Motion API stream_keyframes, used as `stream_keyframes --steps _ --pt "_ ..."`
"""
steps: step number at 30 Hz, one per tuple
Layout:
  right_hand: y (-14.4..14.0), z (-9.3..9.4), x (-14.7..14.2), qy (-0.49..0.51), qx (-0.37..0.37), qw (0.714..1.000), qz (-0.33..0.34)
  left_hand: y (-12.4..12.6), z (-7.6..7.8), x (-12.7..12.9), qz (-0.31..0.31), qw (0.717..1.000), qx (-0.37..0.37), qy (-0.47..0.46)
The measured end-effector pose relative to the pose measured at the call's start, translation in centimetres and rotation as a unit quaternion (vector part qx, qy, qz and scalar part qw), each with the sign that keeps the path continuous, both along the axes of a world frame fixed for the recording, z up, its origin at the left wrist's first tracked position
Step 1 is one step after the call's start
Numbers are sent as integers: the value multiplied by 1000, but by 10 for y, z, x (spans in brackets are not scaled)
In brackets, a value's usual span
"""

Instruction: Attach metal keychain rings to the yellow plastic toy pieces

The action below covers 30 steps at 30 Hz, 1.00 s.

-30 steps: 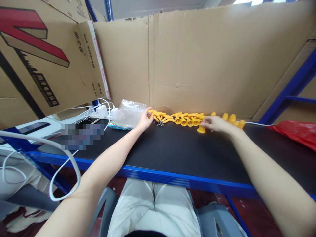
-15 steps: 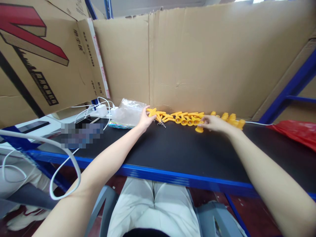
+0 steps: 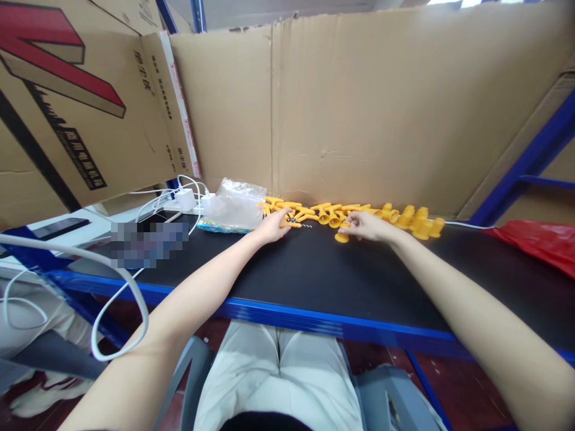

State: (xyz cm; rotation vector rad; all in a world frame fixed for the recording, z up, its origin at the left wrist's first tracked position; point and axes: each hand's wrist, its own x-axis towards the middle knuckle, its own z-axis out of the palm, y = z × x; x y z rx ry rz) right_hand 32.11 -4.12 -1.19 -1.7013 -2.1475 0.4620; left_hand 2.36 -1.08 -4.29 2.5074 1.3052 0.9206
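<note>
On the left I see one clear plastic bag (image 3: 233,205) lying on the black bench (image 3: 314,269), next to two white chargers (image 3: 191,199) with their cables. My left hand (image 3: 275,225) is curled around one yellow plastic piece (image 3: 284,222) with a small metal screw hook at its end; the hook could catch on a neighbour piece and pull the row out of order. The row of yellow pieces (image 3: 330,213) lies along the cardboard wall (image 3: 359,108); I count roughly twenty, not exactly. My right hand (image 3: 366,225) pinches one yellow bell-shaped piece (image 3: 342,236) that touches the bench; this light grip may slip. At far right is one red bag (image 3: 539,239).
</note>
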Motion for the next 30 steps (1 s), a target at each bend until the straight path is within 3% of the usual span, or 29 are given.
stream_keyframes --steps 6,11,17,27,30 --pt "11 10 -19 -54 -29 998 6 -9 8 -2 53 983 30 171" --pt "21 14 -30 -96 -38 995 -10 -19 16 1 99 965 41 237" --pt "31 10 -45 -114 -79 990 34 -22 18 3 107 966 31 232" --pt "29 -11 -47 -9 -36 999 -3 -22 18 2 106 973 12 206" --pt "24 -13 -49 -29 -3 1000 -1 -21 18 1 101 974 9 200"
